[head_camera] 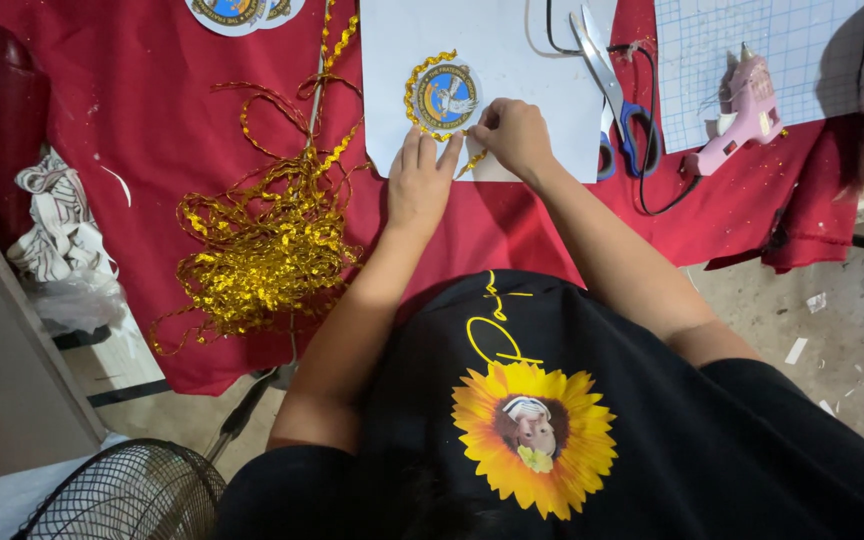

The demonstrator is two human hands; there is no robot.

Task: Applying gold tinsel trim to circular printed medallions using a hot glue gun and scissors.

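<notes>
A round printed emblem (444, 97), blue at its centre and partly edged with glittering gold braid (418, 92), is seen lying on a white paper sheet (512, 50) over red cloth (152, 120). The left hand (419, 180) is laid flat, fingers extended, against the emblem's lower edge, gripping nothing. A loose end of braid is pinched by the right hand (514, 135) at the rim. A tangled heap of gold trim (262, 250), blue-handled scissors (617, 90) and a pink glue gun (747, 110) are found nearby.

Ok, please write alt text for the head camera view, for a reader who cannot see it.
A person's left hand and right hand press gold trim around a round badge on white paper. A heap of gold trim, scissors and a pink glue gun lie on red cloth.
</notes>
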